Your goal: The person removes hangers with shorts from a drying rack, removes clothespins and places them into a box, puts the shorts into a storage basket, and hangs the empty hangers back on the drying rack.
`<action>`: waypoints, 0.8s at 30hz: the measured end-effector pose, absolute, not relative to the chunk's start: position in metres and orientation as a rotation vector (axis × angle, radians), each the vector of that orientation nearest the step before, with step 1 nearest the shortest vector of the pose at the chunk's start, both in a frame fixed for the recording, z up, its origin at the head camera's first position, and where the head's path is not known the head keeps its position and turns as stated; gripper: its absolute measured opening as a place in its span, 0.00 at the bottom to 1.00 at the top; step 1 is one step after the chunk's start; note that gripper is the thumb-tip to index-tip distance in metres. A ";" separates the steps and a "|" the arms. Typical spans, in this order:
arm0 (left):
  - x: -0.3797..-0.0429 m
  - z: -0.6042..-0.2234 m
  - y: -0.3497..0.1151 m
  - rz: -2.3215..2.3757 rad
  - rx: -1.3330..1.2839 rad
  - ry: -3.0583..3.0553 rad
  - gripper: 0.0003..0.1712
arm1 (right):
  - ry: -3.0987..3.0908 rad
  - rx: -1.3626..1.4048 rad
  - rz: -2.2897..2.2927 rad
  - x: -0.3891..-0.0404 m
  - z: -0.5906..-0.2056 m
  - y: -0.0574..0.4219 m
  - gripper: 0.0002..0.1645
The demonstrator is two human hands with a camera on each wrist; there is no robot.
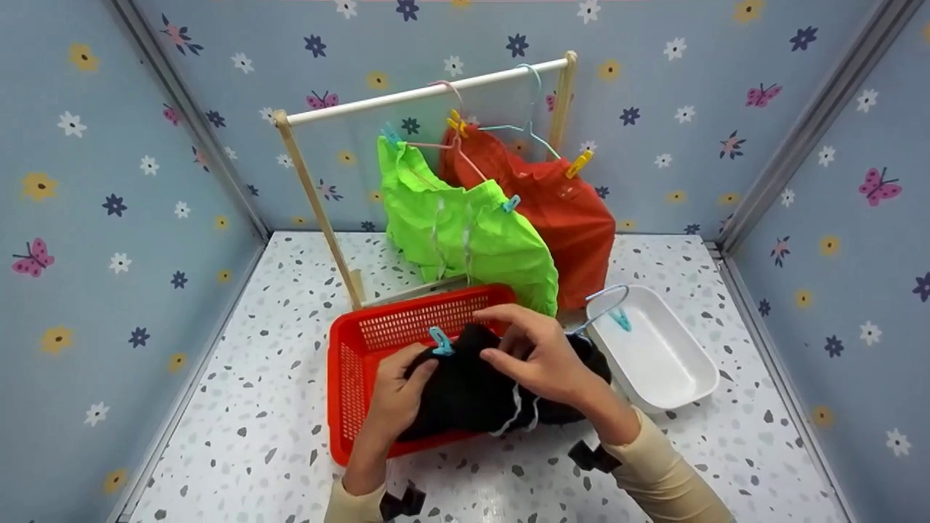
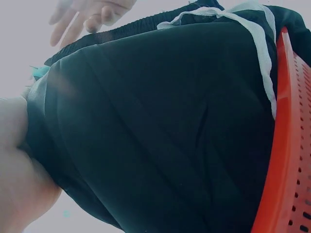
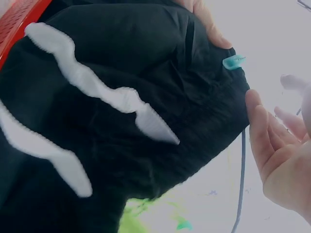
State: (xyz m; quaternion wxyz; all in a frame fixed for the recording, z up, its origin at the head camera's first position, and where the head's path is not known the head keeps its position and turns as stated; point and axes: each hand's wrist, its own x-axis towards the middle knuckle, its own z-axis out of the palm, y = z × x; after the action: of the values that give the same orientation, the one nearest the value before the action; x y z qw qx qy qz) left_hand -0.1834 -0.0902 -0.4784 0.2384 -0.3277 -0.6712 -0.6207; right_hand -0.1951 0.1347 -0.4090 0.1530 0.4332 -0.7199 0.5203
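Note:
Black shorts (image 1: 465,392) with white drawstrings (image 3: 87,77) are held over the red basket. My left hand (image 1: 399,392) grips their waistband at one corner, thumb in front. Beside that thumb, a teal clothespin (image 1: 439,341) is clipped on the waistband; it also shows in the right wrist view (image 3: 234,62). My right hand (image 1: 534,356) hovers over the waistband with loosely bent fingers, one fingertip right at the fabric edge in the right wrist view, and holds nothing. A light blue hanger (image 1: 609,298) has its hook sticking out past the shorts' right side; its lower part is hidden.
The red basket (image 1: 336,385) sits under the shorts. To the right stands a white tray (image 1: 661,363) with a teal clothespin (image 1: 621,319). Behind, a rack (image 1: 407,96) carries green shorts (image 1: 465,225) and red shorts (image 1: 581,225), clipped to hangers. Patterned walls enclose the table.

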 end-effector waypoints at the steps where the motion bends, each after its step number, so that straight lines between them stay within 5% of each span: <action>1: -0.183 -0.478 -0.090 -1.698 -0.906 -1.846 0.14 | -2.066 1.249 1.478 -0.196 -0.411 0.135 0.26; 24: -0.181 -0.478 -0.085 -1.700 -0.945 -1.873 0.15 | -2.177 1.284 1.164 -0.212 -0.416 0.117 0.27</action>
State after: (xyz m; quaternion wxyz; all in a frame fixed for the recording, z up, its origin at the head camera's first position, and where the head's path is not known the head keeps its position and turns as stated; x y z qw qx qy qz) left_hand -0.1810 -0.0845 -0.4778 0.2188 -0.3416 -0.6768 -0.6143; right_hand -0.2120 0.1166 -0.4157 0.1787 0.4540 -0.7699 0.4114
